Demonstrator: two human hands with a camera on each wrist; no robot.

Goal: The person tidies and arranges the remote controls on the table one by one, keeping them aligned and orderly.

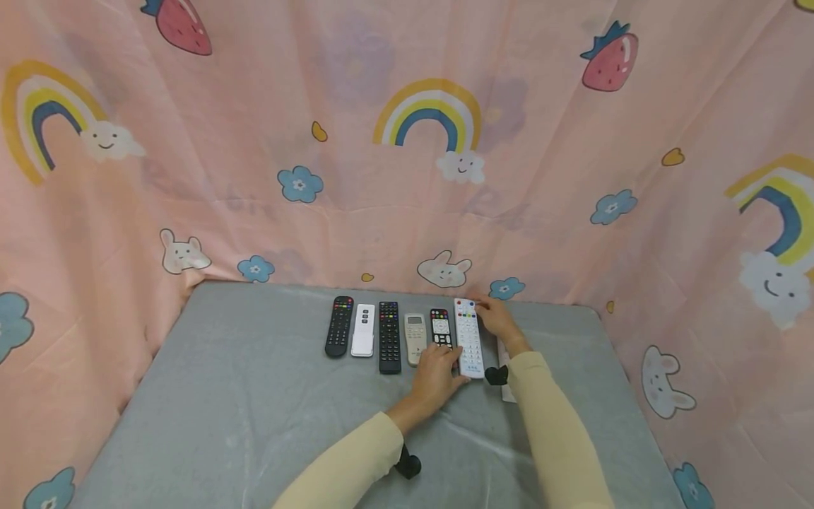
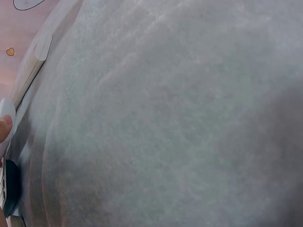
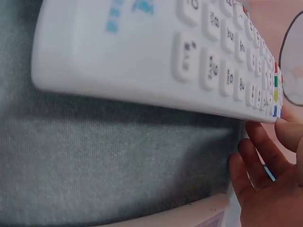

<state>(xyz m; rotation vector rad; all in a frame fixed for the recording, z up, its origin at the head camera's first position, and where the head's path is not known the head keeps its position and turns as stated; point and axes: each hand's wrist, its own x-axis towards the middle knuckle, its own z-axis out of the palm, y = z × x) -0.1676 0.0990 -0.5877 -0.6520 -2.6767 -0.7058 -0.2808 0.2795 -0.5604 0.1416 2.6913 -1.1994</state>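
Note:
A long white remote control (image 1: 469,343) with pale keys and coloured buttons stands at the right of a row of remotes. My right hand (image 1: 498,318) holds its far right corner. In the right wrist view the thumb (image 3: 289,135) lies at the remote's edge and the other fingers curl below. My left hand (image 1: 435,378) grips the near end, fingertips at the left edge and thumb at the bottom corner. Under the left fingers lies a black remote with a white key panel (image 1: 441,326), its lower part hidden. In the left wrist view only the left thumb (image 2: 5,126) shows against the white end.
Leftward in the row are a beige remote with a small screen (image 1: 415,336), a black remote (image 1: 389,339), a white slim remote (image 1: 363,332) and another black remote (image 1: 339,329). A pale remote (image 1: 508,393) lies partly hidden under the right forearm. A patterned pink curtain (image 1: 356,233) backs the grey table (image 1: 254,424).

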